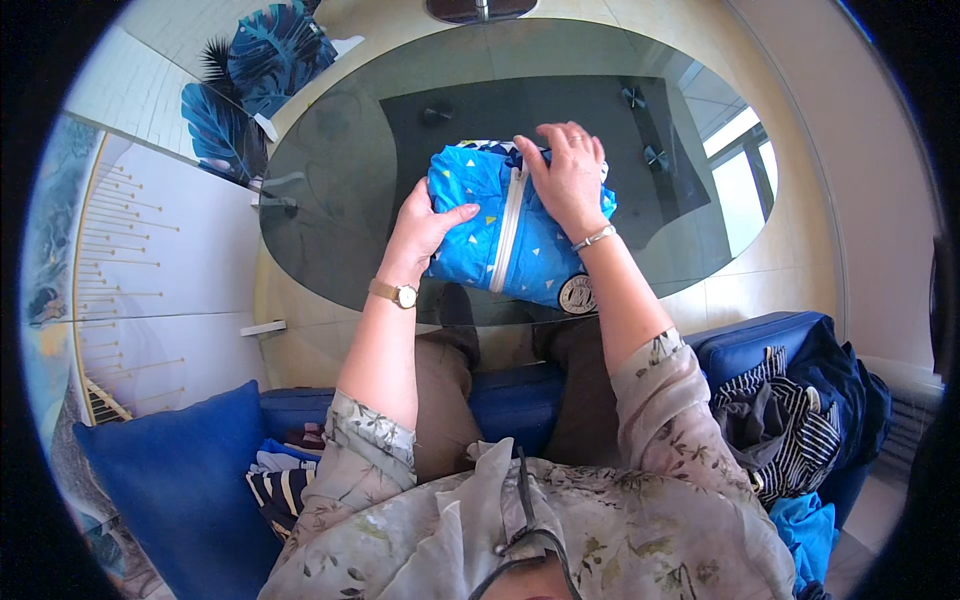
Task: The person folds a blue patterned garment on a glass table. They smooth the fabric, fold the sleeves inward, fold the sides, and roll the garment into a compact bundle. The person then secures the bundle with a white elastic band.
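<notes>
A blue jacket (480,232) with small triangle prints, a white zipper (510,229) and a round patch (578,293) is folded into a bundle in front of me, over the near part of a dark glass table. My left hand (431,229) grips the bundle's left edge, thumb on top and fingers hidden beneath. My right hand (566,176) rests on its upper right part, with bent fingers at the far edge, where a white and navy patterned lining shows. Whether the bundle touches the glass cannot be told.
The oval glass table (337,247) spans the area ahead. On the blue sofa (517,397), striped and dark clothes (795,427) lie in a heap at right, above a bright blue garment (806,532). Folded clothes (281,476) lie at left beside a blue cushion (180,480).
</notes>
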### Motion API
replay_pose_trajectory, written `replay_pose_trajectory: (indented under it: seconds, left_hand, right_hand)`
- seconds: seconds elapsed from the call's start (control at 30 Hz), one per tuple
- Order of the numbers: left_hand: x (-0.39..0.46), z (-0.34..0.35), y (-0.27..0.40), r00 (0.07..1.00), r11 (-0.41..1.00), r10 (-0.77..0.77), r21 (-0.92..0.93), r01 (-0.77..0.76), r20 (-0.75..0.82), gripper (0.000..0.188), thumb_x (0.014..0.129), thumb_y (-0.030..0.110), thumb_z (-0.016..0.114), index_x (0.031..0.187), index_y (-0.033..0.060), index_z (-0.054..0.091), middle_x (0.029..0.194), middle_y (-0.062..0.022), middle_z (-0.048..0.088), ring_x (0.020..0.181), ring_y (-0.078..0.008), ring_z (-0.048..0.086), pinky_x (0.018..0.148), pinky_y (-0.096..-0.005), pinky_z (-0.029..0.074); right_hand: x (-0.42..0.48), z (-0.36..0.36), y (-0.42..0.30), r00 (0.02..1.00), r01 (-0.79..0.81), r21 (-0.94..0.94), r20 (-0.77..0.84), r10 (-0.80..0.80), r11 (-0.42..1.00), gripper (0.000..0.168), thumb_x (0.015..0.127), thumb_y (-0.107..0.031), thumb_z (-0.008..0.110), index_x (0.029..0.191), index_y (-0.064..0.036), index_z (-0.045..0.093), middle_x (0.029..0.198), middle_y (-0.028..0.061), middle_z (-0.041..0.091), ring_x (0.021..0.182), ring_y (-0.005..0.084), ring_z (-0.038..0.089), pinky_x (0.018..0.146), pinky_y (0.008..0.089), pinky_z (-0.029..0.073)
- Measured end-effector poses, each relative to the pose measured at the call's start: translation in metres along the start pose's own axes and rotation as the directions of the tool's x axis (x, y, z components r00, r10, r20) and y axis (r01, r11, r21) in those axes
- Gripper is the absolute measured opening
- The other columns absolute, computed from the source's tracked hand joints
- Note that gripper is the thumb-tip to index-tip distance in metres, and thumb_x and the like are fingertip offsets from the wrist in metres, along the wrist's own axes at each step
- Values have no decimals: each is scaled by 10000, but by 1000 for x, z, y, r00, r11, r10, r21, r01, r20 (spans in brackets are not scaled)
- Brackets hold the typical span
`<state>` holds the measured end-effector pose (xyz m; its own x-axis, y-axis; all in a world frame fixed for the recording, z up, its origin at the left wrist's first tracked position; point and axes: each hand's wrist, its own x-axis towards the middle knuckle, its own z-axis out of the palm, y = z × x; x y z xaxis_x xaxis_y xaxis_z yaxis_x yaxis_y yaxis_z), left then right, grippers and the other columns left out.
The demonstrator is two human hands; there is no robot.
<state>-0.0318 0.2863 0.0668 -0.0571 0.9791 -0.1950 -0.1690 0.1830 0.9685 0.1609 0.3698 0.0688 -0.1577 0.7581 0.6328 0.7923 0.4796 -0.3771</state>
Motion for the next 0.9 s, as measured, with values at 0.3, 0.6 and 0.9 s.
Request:
replay_pose_trajectory:
  seconds: [0.3,0.6,0.9]
  left_hand:
    - [7,-27,-3,964,993,-43,-114,13,-263,390,786,-41,684,1154,3,560,1060,-103,657,927,-197,645,864,-340,508]
    - [7,-41,-2,966,972,-146,-215,99,-215,405,812,66,707,1179,4,547,1101,-109,646,969,-203,628,893,-342,485]
    - [0,-29,13,975,946,-189,-288,150,-115,437,785,57,732,1179,24,547,1131,-111,635,993,-231,624,901,-377,498]
  right_hand:
    - [12,-28,33,785,-610,256,322,529,750,573,819,-549,628,973,3,660,773,128,674,767,269,660,718,359,519]
    - [15,-35,23,509,-773,185,752,418,607,640,743,-493,750,1060,51,636,924,150,673,804,216,662,742,305,544]
    - [3,-12,14,460,-842,528,810,364,-110,369,799,-173,751,1082,16,607,966,110,675,818,191,658,748,346,558]
